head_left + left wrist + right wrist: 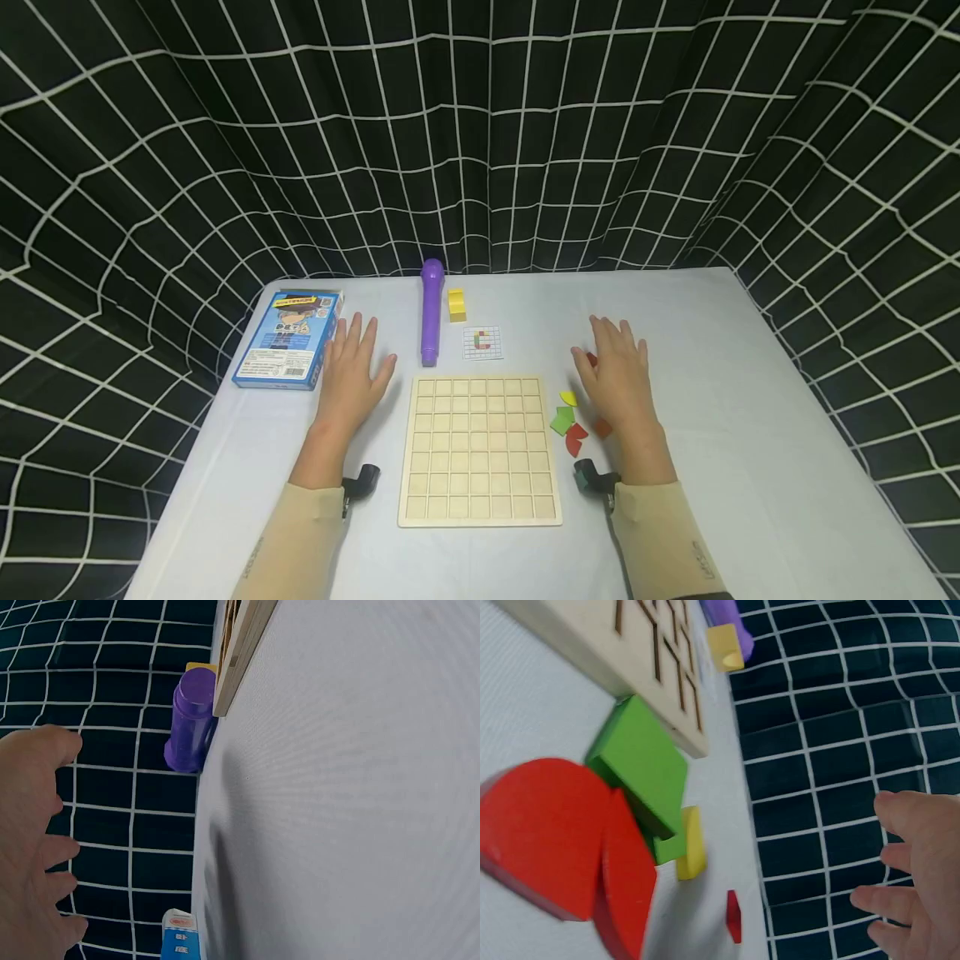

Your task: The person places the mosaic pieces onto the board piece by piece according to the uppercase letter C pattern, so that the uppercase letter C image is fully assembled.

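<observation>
My left hand (350, 375) is held with fingers spread beside the blue box (288, 340), holding nothing. On the other side my right hand (618, 375), also with fingers extended and nothing in it, overlaps some red pieces in the head view. Between the two hands lies a wooden grid board (480, 450). Along its right edge sit green pieces (641, 769), a yellow quarter-round piece (568, 398) and red pieces (544, 832). A small card (482, 342) with a coloured pattern on a grid lies behind the board.
A purple microphone-shaped stick (431, 312) lies behind the board, with a yellow block (457, 306) to its right. Black cloth (487, 133) with white grid lines surrounds the white table (750, 467) at the back and sides.
</observation>
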Available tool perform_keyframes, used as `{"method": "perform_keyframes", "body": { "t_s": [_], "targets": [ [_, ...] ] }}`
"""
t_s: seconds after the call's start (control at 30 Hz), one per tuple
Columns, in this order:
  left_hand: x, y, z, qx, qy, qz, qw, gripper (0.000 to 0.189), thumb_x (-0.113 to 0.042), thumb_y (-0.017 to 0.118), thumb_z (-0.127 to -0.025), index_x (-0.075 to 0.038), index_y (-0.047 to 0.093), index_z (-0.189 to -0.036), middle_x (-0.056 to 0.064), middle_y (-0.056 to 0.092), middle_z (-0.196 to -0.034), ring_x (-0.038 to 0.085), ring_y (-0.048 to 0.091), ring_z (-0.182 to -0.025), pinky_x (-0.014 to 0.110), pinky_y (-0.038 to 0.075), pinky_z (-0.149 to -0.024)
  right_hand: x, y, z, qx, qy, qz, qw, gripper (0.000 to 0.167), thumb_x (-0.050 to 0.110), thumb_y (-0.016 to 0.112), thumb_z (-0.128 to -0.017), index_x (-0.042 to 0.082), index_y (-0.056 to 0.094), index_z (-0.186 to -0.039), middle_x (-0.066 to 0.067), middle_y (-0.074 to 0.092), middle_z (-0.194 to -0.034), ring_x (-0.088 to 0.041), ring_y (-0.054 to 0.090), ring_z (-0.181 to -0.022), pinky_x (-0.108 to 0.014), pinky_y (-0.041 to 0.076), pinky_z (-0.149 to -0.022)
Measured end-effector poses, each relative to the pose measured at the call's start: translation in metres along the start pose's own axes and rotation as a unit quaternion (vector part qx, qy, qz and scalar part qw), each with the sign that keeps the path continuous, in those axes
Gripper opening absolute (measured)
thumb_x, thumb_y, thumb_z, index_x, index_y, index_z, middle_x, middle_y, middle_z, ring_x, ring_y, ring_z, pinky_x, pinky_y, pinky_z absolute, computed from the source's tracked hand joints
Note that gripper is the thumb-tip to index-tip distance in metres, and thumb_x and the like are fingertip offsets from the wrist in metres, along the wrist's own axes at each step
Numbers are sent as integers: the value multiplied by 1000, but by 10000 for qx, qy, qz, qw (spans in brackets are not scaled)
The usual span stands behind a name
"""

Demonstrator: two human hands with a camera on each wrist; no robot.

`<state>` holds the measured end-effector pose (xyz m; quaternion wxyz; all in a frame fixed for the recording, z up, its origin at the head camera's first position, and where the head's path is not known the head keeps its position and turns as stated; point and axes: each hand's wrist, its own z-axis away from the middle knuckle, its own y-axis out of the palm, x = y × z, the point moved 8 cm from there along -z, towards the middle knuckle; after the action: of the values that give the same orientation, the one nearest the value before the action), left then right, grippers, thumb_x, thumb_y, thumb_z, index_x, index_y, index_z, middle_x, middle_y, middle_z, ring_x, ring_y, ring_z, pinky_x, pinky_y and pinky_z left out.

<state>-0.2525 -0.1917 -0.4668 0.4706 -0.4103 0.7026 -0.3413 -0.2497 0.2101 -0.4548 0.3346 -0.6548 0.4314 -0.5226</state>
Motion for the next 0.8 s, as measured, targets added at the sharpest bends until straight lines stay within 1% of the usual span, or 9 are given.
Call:
{"method": "perform_keyframes", "body": {
  "t_s": [0.2,0.4,0.5,0.57,0.63,0.7,0.8],
  "targets": [
    [-1,2,0,-15,184,474,9987,71,-35,64,-100,-5,37,-158,23,32,-161,43,20,-151,59,20,-118,5,-5,1,166,-140,-259,9994,68,40,58,-103,7,35,-159,-21,36,-160,-43,20,-152,-64,10,-118],
    [-1,7,1,162,320,812,9961,70,-32,68,-99,-8,39,-158,19,45,-153,39,38,-142,54,28,-116,9,-10,1,331,-337,-520,9975,74,38,68,-98,7,37,-158,-19,39,-158,-43,25,-149,-64,16,-117],
    [0,13,1,418,268,960,9941,71,-33,69,-98,-10,39,-158,17,51,-146,37,43,-138,52,32,-114,9,-11,2,447,-349,-780,9953,78,38,73,-95,8,38,-158,-18,40,-158,-42,30,-148,-61,22,-116],
    [2,19,2,679,159,1082,9917,72,-36,70,-97,-12,40,-158,15,55,-141,35,47,-134,52,35,-112,8,-11,2,557,-276,-977,9933,80,38,75,-94,10,37,-159,-16,39,-159,-39,32,-147,-59,25,-116],
    [4,25,3,973,40,1195,9880,73,-38,71,-96,-14,40,-158,12,58,-135,33,51,-128,52,38,-109,7,-10,2,673,-187,-1185,9905,83,39,76,-93,13,35,-160,-14,37,-161,-37,32,-148,-58,28,-115],
    [6,31,4,1259,-68,1317,9832,75,-39,74,-94,-16,42,-158,9,60,-126,30,54,-120,52,41,-105,4,-10,2,793,-80,-1357,9875,85,38,77,-92,16,33,-162,-14,35,-162,-37,30,-149,-58,27,-115],
    [8,39,7,1615,-162,1424,9764,77,-40,78,-90,-17,45,-156,6,59,-113,26,55,-106,49,43,-99,0,-10,1,955,77,-1476,9844,89,37,79,-91,20,30,-163,-14,32,-163,-38,29,-149,-61,27,-114]
  ]
}}
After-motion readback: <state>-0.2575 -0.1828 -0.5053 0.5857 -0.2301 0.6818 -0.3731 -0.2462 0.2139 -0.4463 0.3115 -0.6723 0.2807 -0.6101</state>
